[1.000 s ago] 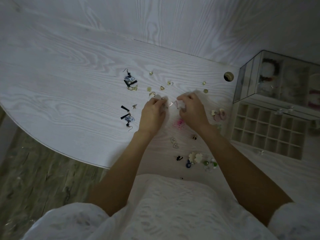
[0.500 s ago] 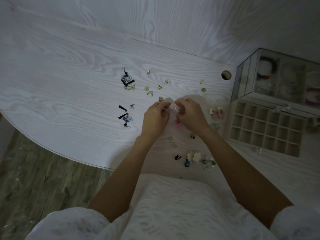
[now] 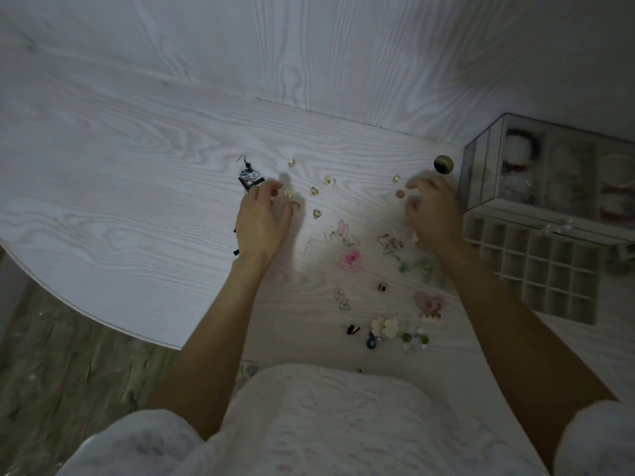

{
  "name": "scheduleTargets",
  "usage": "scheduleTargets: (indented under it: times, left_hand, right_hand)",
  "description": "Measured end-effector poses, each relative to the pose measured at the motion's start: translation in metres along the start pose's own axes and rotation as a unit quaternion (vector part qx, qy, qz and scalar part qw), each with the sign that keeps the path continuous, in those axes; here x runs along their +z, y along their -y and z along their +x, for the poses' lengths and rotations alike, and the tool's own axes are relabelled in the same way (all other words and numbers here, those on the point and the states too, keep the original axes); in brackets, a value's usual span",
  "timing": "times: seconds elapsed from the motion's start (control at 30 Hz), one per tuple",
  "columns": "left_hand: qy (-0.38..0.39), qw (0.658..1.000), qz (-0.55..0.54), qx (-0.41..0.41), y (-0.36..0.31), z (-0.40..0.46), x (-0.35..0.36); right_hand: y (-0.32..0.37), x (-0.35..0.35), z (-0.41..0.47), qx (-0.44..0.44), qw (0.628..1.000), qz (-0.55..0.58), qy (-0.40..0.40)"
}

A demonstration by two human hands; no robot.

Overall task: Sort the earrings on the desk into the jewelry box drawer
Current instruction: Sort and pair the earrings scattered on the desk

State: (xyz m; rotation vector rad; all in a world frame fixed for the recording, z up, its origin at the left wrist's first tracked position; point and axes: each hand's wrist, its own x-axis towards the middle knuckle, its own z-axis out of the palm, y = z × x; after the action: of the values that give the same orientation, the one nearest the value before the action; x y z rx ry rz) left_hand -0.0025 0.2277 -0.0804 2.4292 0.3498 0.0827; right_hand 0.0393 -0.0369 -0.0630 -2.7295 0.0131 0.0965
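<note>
We look down at the white desk (image 3: 120,187), and our two hands are spread apart over the little earrings. Our left hand (image 3: 261,225) lies low on the desk with its fingers loose and open, and its grip holds nothing that we can see. Its fingertips are just beside a small pale earring (image 3: 289,193), so we think it is about to pick that one up. A blue and black dangly earring (image 3: 250,174) lies just to the far side of this hand. Our right hand (image 3: 433,214) is near the jewelry box (image 3: 549,173), with its fingers curled over a small round brown earring (image 3: 399,194). We cannot tell if its grip is closed on something, because the fingers hide it. Between our hands lie two gold heart earrings (image 3: 314,191) and a clear pink heart pair (image 3: 342,228). Nearer to us lie a bright pink flower earring (image 3: 352,260), a cream flower pair (image 3: 385,326) and some green beads (image 3: 415,338). The drawer (image 3: 536,266) is pulled out on the right, just beside the right arm, so it is a short trip to drop things in. Its little square cups all look empty, so we think the sorting has hardly begun. The earrings are tiny and flat, so we will need to pinch them with our fingertips.
</note>
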Motion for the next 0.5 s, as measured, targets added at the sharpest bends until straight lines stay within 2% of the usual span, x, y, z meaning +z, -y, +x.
scheduleTargets:
  times: [0.1,0.3,0.5]
  left_hand:
    - [0.058,0.997,0.058,-0.003,-0.004,0.02,-0.004]
    - [0.148,0.981,0.123,0.006,-0.018,0.047,-0.012]
    - [0.186,0.946,0.238,0.118,-0.031,0.054,-0.003]
  right_hand:
    - [0.003,0.008,0.001,0.002,1.0,0.016,0.024]
    - [0.014,0.018,-0.001,-0.029,0.998,0.048,0.023]
    - [0.02,0.021,-0.003,-0.081,0.993,0.064,0.047]
